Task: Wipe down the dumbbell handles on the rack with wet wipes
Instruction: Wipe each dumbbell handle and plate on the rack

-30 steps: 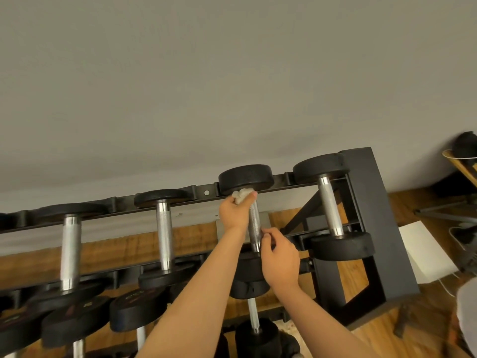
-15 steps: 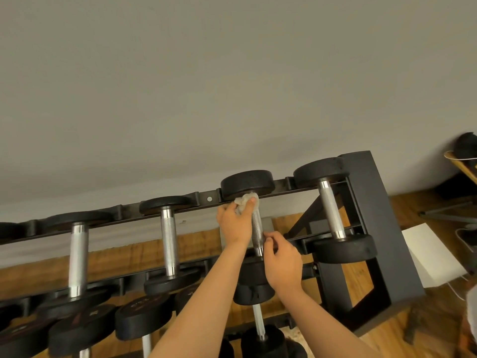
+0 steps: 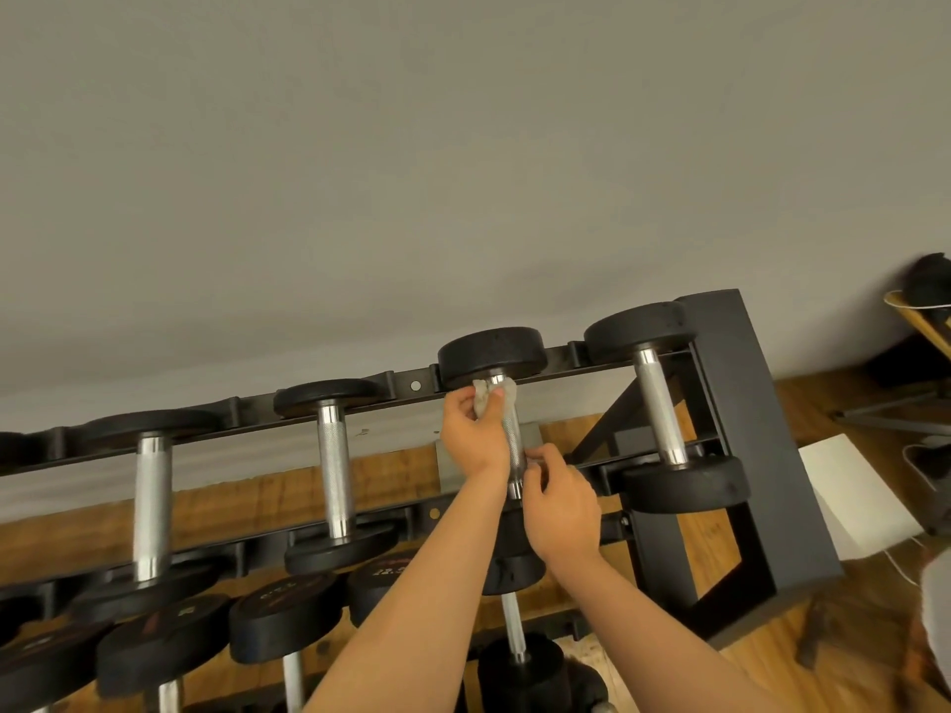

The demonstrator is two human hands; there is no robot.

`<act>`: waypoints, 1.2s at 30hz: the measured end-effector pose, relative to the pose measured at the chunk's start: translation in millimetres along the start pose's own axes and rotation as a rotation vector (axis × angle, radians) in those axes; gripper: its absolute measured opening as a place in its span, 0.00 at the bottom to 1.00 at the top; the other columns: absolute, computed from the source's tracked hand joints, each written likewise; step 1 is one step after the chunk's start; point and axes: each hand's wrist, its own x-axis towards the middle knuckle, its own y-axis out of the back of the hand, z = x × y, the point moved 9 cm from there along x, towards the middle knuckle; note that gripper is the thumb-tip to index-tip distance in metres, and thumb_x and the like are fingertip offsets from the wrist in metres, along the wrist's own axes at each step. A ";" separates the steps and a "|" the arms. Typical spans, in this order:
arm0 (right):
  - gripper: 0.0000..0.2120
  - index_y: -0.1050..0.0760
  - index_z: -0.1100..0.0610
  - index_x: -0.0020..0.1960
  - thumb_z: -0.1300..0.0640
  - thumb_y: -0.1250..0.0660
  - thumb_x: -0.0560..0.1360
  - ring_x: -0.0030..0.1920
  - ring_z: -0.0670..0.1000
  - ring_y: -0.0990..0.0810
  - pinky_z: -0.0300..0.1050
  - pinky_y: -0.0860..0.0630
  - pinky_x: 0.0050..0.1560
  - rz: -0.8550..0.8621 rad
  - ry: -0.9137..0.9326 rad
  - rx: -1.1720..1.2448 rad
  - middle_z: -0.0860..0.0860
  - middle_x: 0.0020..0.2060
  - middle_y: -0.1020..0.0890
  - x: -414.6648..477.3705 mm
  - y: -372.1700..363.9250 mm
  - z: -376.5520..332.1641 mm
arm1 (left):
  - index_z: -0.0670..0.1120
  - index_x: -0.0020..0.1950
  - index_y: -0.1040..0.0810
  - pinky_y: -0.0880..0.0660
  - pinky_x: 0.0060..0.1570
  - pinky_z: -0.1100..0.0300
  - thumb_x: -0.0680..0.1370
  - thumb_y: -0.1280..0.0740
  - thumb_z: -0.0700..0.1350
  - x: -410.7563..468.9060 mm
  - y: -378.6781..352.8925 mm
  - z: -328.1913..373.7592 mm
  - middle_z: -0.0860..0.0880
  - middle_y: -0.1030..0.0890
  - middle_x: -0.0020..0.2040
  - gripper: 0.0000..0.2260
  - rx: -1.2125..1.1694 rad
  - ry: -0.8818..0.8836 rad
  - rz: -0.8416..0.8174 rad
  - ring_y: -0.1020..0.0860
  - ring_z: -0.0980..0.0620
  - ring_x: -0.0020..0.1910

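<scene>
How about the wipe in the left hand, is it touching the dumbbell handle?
Touching. The head view shows the wet wipe bunched around the top of the handle, gripped there by the left hand.

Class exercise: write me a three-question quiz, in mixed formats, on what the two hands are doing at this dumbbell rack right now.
1. True or false: the left hand holds the wet wipe at the far end of the handle.
2. Multiple choice: the right hand grips A) the near end of that same handle, B) a lower-tier weight head, C) nothing.
3. Short answer: counting from the right end of the rack, which top-tier dumbbell is being wiped?
Key: 1 true; 2 A; 3 the second.
</scene>
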 end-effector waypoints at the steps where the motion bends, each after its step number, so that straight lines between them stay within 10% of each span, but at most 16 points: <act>1: 0.11 0.26 0.51 0.59 0.52 0.44 0.81 0.41 0.49 0.22 0.51 0.21 0.42 -0.031 0.003 -0.035 0.48 0.39 0.20 1.8 -1.6 -0.2 | 0.46 0.52 0.24 0.26 0.44 0.66 0.78 0.30 0.44 -0.4 -0.8 -0.2 0.52 0.20 0.46 0.05 -0.002 0.001 -0.005 0.21 0.54 0.46; 7: 0.15 0.25 0.53 0.61 0.51 0.46 0.81 0.52 0.51 0.22 0.50 0.23 0.50 -0.149 0.136 -0.239 0.51 0.49 0.19 8.2 -7.7 -12.6 | 0.36 0.57 0.22 0.28 0.45 0.63 0.83 0.42 0.41 1.1 1.4 -15.2 0.39 0.21 0.48 0.11 -0.030 0.026 -0.075 0.24 0.52 0.46; 14: 0.10 0.22 0.52 0.55 0.52 0.41 0.79 0.48 0.46 0.23 0.47 0.21 0.46 -0.084 0.074 -0.038 0.47 0.45 0.21 6.1 -3.9 -6.7 | 0.41 0.62 0.21 0.25 0.49 0.68 0.80 0.34 0.40 12.1 -2.0 -8.5 0.47 0.18 0.54 0.11 0.002 -0.001 -0.075 0.20 0.53 0.52; 24: 0.08 0.22 0.52 0.52 0.55 0.40 0.80 0.42 0.45 0.22 0.41 0.24 0.41 -0.085 0.055 0.026 0.44 0.42 0.22 4.0 1.5 -9.7 | 0.46 0.43 0.21 0.23 0.50 0.56 0.77 0.28 0.45 16.5 -15.5 -8.9 0.48 0.19 0.44 0.05 0.151 0.080 -0.015 0.21 0.51 0.45; 36: 0.08 0.22 0.53 0.52 0.55 0.40 0.80 0.42 0.46 0.21 0.47 0.21 0.43 -0.076 0.049 0.052 0.46 0.42 0.19 3.1 1.3 -8.1 | 0.43 0.44 0.21 0.27 0.43 0.62 0.79 0.32 0.44 16.4 -2.6 -7.3 0.48 0.20 0.42 0.07 0.083 0.048 -0.044 0.23 0.55 0.41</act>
